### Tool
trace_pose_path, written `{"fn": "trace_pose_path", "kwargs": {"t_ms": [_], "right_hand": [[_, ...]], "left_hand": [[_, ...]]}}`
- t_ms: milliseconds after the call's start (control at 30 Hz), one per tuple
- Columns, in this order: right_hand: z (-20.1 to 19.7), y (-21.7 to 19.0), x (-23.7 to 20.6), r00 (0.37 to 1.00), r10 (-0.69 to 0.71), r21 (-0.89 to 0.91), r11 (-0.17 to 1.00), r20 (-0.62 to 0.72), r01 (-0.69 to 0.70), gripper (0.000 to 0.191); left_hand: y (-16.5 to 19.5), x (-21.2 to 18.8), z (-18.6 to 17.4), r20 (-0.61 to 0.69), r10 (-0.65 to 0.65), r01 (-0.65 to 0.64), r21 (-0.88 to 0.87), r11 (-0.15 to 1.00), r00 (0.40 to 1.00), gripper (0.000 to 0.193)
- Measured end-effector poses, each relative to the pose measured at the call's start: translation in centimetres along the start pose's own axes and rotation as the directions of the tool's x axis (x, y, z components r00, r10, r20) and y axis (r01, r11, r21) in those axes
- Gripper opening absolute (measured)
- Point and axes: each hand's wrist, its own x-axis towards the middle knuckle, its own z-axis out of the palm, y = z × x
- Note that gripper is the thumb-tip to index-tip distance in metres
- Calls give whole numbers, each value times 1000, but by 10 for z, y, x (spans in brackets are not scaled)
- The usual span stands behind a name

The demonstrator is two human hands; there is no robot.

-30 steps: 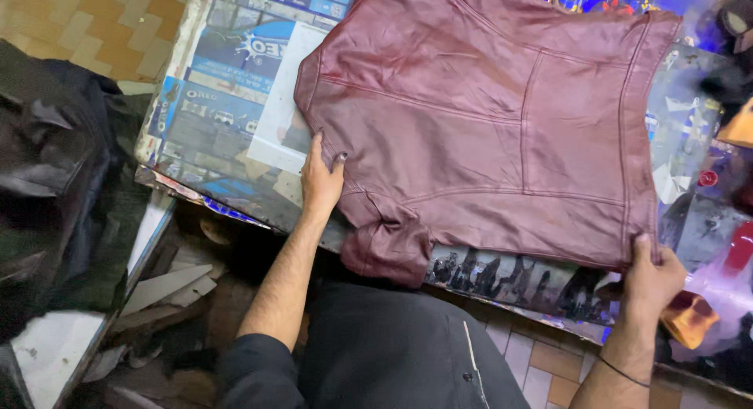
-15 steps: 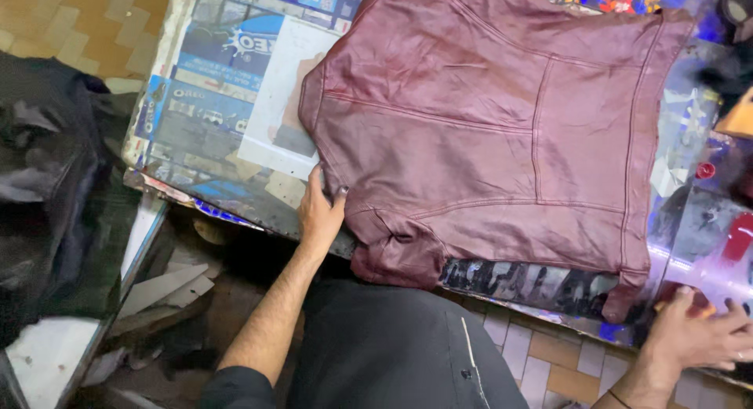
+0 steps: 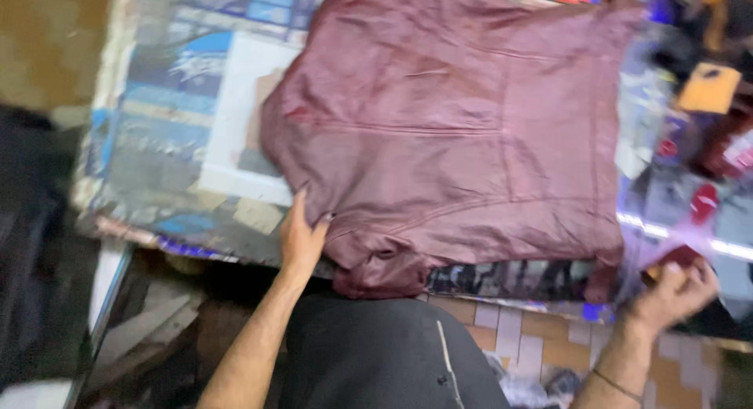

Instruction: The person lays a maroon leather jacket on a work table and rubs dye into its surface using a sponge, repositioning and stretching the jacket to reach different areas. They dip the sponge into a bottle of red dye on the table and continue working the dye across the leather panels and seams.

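Maroon leather jacket (image 3: 463, 134) lies spread flat across the worktable (image 3: 157, 174), back side up, its smooth hide catching a dull sheen and showing straight stitched seams — one running across, others running down the panels. Its lower hem bunches into a crumpled fold at the table's near edge and droops a little over it. The table surface is covered with worn printed sheets in blue, white and grey, with scuffed, peeling patches.

Left hand (image 3: 302, 236) rests at the jacket's lower left corner, fingers extended and pressed against the leather where the hem wrinkles — touching, not closed around it. Right hand (image 3: 674, 291) sits beyond the jacket's lower right corner, fingers curled around a small dark red object (image 3: 681, 258); motion blur smears it, so what that object is cannot be told. A thin band circles the right wrist.

Below the table edge, patterned floor tiles (image 3: 510, 330) show between the arms, along with the person's dark clothing (image 3: 376, 354). To the left, a black glossy heap (image 3: 31, 244) is blurred and cut off by the frame. At the right, a clutter of coloured items, including an orange square piece (image 3: 710, 87), is too smeared to identify. The jacket's top edge runs out of view.
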Motion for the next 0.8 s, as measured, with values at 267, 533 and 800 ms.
{"fn": "trace_pose_path", "kwargs": {"t_ms": [267,533,800], "right_hand": [[-31,-25,32,975,-174,-601,798,-141,56,40],[-84,9,103,976,202,-958,252,-86,-137,33],[-70,55,174,990,46,-939,325,132,111,31]], "left_hand": [[-18,-21,-9,13,-82,83,-76,994,997,66],[-37,-57,41,-72,136,-139,-35,990,988,57],[-7,-51,54,-86,110,-105,54,993,990,60]]}}
